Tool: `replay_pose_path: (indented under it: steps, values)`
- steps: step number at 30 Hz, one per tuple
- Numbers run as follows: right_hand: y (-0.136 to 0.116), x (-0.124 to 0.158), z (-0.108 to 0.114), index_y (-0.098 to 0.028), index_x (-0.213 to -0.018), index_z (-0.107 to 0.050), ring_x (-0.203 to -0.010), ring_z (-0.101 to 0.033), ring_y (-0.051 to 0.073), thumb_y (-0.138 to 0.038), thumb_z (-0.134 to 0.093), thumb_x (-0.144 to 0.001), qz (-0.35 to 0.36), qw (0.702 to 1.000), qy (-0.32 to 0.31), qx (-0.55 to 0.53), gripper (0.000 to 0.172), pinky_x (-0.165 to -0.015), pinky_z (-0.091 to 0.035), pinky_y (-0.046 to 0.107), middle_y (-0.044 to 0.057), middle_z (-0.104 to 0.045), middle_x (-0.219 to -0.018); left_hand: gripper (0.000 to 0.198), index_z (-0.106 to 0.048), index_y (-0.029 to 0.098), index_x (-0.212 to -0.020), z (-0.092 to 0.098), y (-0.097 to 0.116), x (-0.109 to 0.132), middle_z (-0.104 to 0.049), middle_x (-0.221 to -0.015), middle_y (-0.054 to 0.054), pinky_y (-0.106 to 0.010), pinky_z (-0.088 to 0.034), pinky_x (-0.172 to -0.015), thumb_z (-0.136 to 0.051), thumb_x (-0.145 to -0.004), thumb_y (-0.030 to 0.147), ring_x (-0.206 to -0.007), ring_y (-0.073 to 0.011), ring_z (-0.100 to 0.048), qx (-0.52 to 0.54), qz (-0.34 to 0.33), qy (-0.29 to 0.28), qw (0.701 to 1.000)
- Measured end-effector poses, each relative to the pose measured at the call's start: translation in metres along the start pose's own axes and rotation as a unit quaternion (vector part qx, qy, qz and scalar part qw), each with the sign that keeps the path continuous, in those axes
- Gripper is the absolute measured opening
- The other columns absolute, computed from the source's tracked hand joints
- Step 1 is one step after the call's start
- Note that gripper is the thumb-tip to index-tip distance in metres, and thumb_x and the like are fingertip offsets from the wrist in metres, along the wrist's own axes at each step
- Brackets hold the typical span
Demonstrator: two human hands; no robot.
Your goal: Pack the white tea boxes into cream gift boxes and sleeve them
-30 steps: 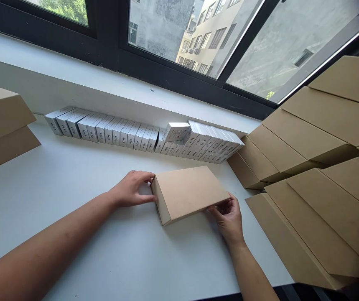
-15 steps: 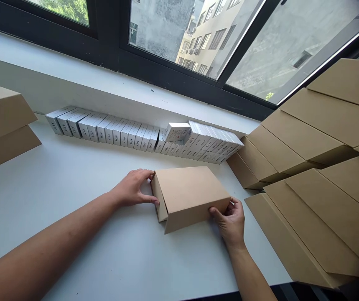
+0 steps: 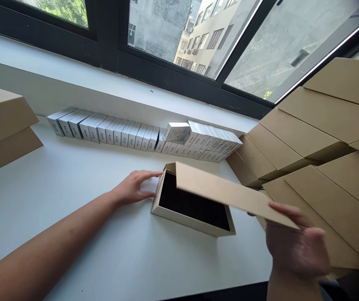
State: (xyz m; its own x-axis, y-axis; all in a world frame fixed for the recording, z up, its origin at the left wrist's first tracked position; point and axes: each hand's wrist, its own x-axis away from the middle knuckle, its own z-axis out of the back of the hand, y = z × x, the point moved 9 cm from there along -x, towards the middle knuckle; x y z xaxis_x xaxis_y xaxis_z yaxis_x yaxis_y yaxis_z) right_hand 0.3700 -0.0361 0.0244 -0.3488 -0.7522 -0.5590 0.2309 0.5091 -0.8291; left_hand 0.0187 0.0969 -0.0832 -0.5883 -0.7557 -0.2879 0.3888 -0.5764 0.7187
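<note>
A kraft cardboard box base [image 3: 173, 216] with a black lining sits open on the white table [image 3: 72, 188]. My left hand [image 3: 135, 187] rests against its left end, fingers stretched along the rim. My right hand [image 3: 295, 246] grips the box's brown lid [image 3: 229, 193], lifted and tilted above the base's right side. The lid hides part of the box's inside.
A long row of small white cartons [image 3: 144, 136] lines the wall under the window sill, one carton [image 3: 176, 131] lying on top. Stacks of brown boxes [image 3: 317, 167] fill the right side, and two more brown boxes [image 3: 3, 129] stand at the left.
My right hand has lifted the lid off the box and swung it up and to the right, uncovering the black inside. My left hand stayed at the box's left end.
</note>
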Motion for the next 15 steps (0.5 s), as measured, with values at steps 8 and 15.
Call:
replay_pose_path:
  steps: [8,15]
  values:
    - [0.015,-0.035,0.002,-0.024,-0.099,-0.075,-0.083,-0.073,0.027,-0.045,-0.086,-0.071,-0.023,0.983,0.063,0.171,0.037,-0.065,-0.059,0.039,0.007,-0.077,-0.09,0.047,-0.056,0.035,-0.141,-0.001,0.005,-0.002,-0.067,-0.133,-0.002,-0.042,-0.039,-0.11,-0.056,-0.095,0.029,-0.125,-0.0238,-0.058,-0.015,-0.016,-0.014,1.0]
    - [0.113,-0.033,0.035,-0.018,-0.092,-0.068,-0.059,-0.063,0.015,-0.053,-0.088,-0.06,-0.072,0.973,0.178,0.128,0.052,-0.054,-0.052,0.029,0.0,-0.069,-0.073,0.039,-0.061,0.035,-0.136,0.001,0.003,0.0,-0.067,-0.135,0.001,-0.04,-0.037,-0.11,-0.05,-0.099,0.04,-0.124,-0.0227,-0.059,0.019,0.019,-0.019,0.999]
